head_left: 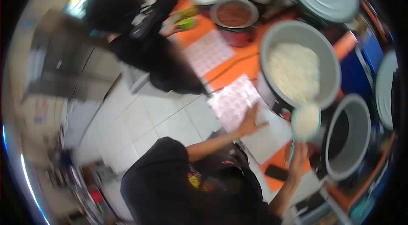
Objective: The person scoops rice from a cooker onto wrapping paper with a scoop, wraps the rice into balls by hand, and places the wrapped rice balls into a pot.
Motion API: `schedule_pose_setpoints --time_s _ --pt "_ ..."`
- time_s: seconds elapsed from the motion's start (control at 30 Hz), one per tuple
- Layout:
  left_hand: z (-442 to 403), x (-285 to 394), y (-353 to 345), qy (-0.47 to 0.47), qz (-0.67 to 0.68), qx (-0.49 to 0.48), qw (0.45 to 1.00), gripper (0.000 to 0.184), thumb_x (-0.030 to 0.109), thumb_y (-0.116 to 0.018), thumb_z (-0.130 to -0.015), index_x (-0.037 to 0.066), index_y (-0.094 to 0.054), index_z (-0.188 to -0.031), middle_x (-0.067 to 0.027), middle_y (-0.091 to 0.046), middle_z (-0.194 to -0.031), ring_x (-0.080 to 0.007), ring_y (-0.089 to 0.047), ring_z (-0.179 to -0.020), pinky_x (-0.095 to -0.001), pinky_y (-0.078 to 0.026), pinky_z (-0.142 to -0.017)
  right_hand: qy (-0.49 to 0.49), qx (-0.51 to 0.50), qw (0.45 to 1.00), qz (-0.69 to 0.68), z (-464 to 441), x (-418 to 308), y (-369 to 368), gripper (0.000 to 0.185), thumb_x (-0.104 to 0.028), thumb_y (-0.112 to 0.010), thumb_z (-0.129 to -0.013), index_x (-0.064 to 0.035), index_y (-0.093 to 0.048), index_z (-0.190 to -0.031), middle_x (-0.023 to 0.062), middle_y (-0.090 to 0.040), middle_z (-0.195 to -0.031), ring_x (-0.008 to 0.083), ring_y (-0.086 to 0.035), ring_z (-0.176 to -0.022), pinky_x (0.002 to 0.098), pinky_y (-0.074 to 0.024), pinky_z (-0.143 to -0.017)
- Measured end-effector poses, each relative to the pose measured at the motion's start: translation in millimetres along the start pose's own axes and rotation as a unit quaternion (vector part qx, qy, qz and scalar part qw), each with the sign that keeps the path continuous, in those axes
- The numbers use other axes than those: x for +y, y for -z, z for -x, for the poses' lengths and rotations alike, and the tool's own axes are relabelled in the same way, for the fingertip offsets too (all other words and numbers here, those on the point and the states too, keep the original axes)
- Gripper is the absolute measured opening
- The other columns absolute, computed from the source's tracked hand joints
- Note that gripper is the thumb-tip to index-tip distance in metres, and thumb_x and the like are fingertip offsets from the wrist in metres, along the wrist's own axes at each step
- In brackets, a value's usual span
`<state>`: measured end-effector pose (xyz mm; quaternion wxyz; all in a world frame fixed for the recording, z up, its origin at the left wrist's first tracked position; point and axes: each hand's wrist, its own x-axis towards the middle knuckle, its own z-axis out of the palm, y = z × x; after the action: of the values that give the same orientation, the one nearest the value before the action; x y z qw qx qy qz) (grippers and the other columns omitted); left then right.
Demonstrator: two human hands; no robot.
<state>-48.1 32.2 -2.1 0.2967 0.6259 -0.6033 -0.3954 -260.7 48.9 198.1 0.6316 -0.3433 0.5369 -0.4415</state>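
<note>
Our right hand [299,157] grips a round teal scoop [293,126] of white rice [307,122] by the near rim of a large round grey pot [330,61]. Our left hand [250,123], open with fingers spread, is at a shiny pink-patterned sheet [233,102] on the orange tabletop [251,58] (whether it touches, we cannot tell).

Indoor light fairly bright, pale floor [157,114] brightest below. Your view is fisheye: edges bow, corners drop to black. Glare on the patterned sheet [234,99] by your left hand [253,122]; white streak [31,187] lower left. Your right hand [300,157] and scoop [306,123] are blurred.
</note>
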Motion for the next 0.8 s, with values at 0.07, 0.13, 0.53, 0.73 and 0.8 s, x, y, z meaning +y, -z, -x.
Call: schedule_pose_setpoints --time_s 0.07,0.13,0.53,0.73,0.8 --pt "33 -31 -28 -0.05 -0.157 -0.144 0.976 0.083 0.05 -0.06 -0.089 0.006 -0.025 -0.151 -0.0187 -0.017 -0.159 -0.0367 -0.011 -0.148 -0.0539 -0.009 -0.118 -0.032 -0.037 0.996 -0.069 46 68 16 0.027 -0.026 -0.047 -0.103 -0.0053 -0.048 -0.122 -0.0014 -0.042 -0.064 0.0052 -0.037 -0.044 0.0207 -0.0279 -0.036" --pt "59 -115 -67 -0.216 -0.226 -0.184 0.932 0.074 0.045 -0.059 -0.09 0.01 -0.031 -0.149 -0.015 -0.018 -0.159 -0.0342 -0.011 -0.149 -0.0558 -0.009 -0.118 -0.119 -0.013 0.987 -0.107 81 124 14 0.029 -0.026 -0.047 -0.103 -0.0061 -0.046 -0.124 -0.0021 -0.041 -0.062 0.0052 -0.034 -0.043 0.0199 -0.0273 -0.036" --pt "14 -100 -32 -0.296 -0.29 -0.304 0.858 0.104 0.061 -0.065 -0.077 -0.001 -0.024 -0.15 -0.0145 -0.016 -0.16 -0.0302 -0.008 -0.15 -0.0559 -0.007 -0.118 -0.072 0.294 0.914 0.27 118 196 -14 0.035 -0.012 -0.046 -0.1 0.0002 -0.042 -0.132 0.0226 -0.062 -0.1 0.035 -0.064 -0.089 0.0392 -0.0506 -0.071" --pt "14 -113 -31 -0.273 -0.243 -0.276 0.889 0.119 0.066 -0.068 -0.071 -0.009 -0.017 -0.149 -0.02 -0.016 -0.159 -0.0294 -0.01 -0.149 -0.0496 -0.008 -0.12 -0.076 0.228 0.732 0.638 15 258 -44 0.07 -0.005 -0.056 -0.085 -0.0071 -0.029 -0.15 0.0196 -0.052 -0.128 0.0358 -0.057 -0.106 0.0412 -0.0527 -0.08" --pt "18 -116 -25 -0.255 -0.234 -0.272 0.898 0.121 0.066 -0.069 -0.07 -0.009 -0.017 -0.149 -0.0201 -0.016 -0.159 -0.0293 -0.011 -0.149 -0.05 -0.009 -0.12 -0.02 0.195 0.629 0.752 17 316 -41 0.077 -0.005 -0.058 -0.081 -0.009 -0.028 -0.152 0.0161 -0.052 -0.121 0.033 -0.054 -0.093 0.0423 -0.051 -0.075"
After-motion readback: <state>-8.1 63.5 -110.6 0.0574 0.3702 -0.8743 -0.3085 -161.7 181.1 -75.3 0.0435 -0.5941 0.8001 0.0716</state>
